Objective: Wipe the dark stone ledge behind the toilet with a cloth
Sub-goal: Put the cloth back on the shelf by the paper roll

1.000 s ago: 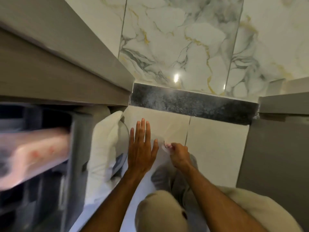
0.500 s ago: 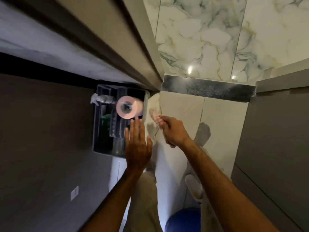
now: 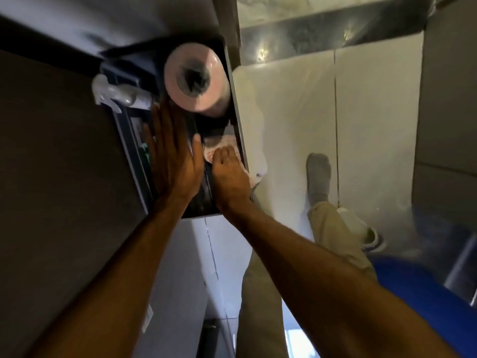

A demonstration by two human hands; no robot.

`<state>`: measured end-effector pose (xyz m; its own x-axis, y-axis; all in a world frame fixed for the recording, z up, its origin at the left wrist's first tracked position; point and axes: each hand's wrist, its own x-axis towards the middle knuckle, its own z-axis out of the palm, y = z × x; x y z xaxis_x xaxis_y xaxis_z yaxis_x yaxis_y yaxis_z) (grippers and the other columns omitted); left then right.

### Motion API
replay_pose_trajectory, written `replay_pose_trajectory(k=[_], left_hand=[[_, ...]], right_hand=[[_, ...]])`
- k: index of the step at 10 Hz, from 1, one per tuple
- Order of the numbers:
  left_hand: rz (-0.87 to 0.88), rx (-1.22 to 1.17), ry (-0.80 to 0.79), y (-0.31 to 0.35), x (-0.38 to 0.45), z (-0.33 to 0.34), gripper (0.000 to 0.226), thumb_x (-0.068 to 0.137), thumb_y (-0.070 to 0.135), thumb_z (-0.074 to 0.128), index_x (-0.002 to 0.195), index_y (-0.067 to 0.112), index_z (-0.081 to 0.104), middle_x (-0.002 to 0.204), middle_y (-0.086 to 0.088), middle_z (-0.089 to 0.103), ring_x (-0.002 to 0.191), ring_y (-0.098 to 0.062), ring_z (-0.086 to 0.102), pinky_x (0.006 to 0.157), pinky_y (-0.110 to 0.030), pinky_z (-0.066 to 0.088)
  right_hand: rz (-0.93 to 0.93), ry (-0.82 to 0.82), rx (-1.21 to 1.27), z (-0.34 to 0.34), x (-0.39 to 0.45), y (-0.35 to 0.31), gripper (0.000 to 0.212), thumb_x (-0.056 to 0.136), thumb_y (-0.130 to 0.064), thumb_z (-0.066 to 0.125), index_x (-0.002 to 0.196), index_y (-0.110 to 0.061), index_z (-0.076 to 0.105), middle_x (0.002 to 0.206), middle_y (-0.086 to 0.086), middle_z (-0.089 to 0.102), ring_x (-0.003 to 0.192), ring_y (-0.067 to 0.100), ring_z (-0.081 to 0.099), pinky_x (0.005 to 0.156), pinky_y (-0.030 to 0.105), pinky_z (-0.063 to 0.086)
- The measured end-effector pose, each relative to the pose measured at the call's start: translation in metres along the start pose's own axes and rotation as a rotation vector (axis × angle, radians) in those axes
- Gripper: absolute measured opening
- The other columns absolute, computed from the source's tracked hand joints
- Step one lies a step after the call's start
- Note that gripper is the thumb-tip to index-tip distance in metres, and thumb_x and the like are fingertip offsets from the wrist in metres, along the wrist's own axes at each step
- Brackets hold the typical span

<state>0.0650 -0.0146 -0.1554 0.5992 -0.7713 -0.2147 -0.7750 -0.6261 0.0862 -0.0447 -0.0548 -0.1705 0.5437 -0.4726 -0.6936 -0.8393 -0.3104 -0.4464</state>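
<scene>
The dark stone ledge (image 3: 322, 29) runs along the top right, below the marble wall tiles, and neither hand touches it. My right hand (image 3: 229, 177) reaches into a grey caddy (image 3: 238, 125), fingers curled on a pale pink-white cloth (image 3: 219, 147) that lies partly inside it. My left hand (image 3: 173, 156) is held flat and empty over the caddy's left half, fingers stretched toward a pink paper roll (image 3: 196, 78). Most of the cloth is hidden under my right hand.
A white spray bottle (image 3: 116, 91) hangs on the caddy's left side. A dark panel fills the left. Pale floor tiles lie to the right, with my socked foot (image 3: 318, 174), a white slipper (image 3: 358, 226) and a blue object (image 3: 426, 293).
The view has swung left and closer to the caddy. My right hand has carried the cloth from beside the caddy into it. My left hand has moved forward over the caddy.
</scene>
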Motion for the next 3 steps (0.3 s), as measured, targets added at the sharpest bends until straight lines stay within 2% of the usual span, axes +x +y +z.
replay_pose_trajectory(k=[1,2,3], left_hand=[[0.017,0.039,0.041,0.0,0.0,0.02,0.075,0.12,0.053,0.013,0.175,0.003,0.021,0.182,-0.025,0.019,0.171,-0.044,0.016,0.141,-0.061,0.01],[-0.001,0.025,0.105,0.002,0.01,0.028,0.071,0.122,0.05,0.028,0.173,0.001,0.029,0.18,-0.028,0.026,0.168,-0.048,0.024,0.138,-0.062,0.013],[-0.01,0.02,0.072,0.002,0.004,0.019,0.078,0.12,0.058,0.023,0.174,0.002,0.024,0.181,-0.027,0.022,0.169,-0.045,0.02,0.139,-0.06,0.009]], right_hand=[[-0.024,-0.057,-0.087,0.035,0.005,0.017,0.075,0.117,-0.033,0.042,0.174,0.001,0.005,0.184,0.024,0.003,0.174,0.036,0.005,0.144,0.047,0.013],[-0.075,-0.105,-0.108,0.043,0.001,0.03,0.079,0.118,-0.038,0.032,0.173,0.0,-0.01,0.183,0.022,-0.014,0.173,0.036,-0.012,0.143,0.052,0.004],[-0.11,-0.063,0.018,0.026,-0.027,0.024,0.079,0.117,-0.033,0.041,0.174,-0.002,-0.004,0.184,0.02,-0.008,0.174,0.035,-0.005,0.144,0.051,0.009]])
